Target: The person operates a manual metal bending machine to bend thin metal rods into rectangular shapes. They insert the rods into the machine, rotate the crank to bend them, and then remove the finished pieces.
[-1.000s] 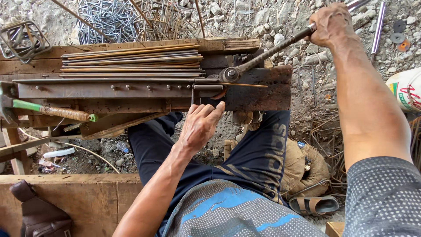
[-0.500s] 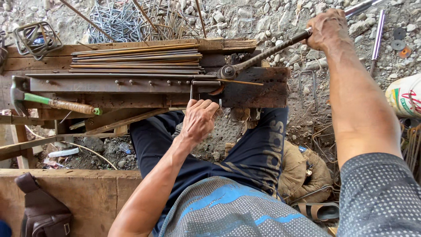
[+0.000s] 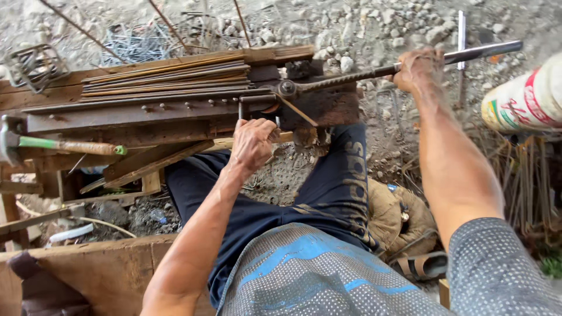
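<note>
My right hand (image 3: 420,68) grips a long steel lever bar (image 3: 351,77) that pivots on a rusty bending jig (image 3: 175,114) fixed to a wooden bench. My left hand (image 3: 253,142) is closed on a thin steel rod (image 3: 241,110) bent upright at the jig, just left of the pivot (image 3: 286,88). A stack of straight rusty rods (image 3: 164,79) lies along the back of the bench. A hammer (image 3: 64,144) with a green-taped wooden handle rests at the bench's left end.
Bent wire stirrups (image 3: 30,65) lie on the gravel at the far left. A white sack (image 3: 524,96) sits at the right edge above a pile of thin rods (image 3: 527,181). A brown bag (image 3: 395,213) and a sandal (image 3: 418,266) lie by my leg.
My left hand moved up from below the bench and closed on the thin rod at the jig. My right hand keeps hold of the lever, which now lies flatter.
</note>
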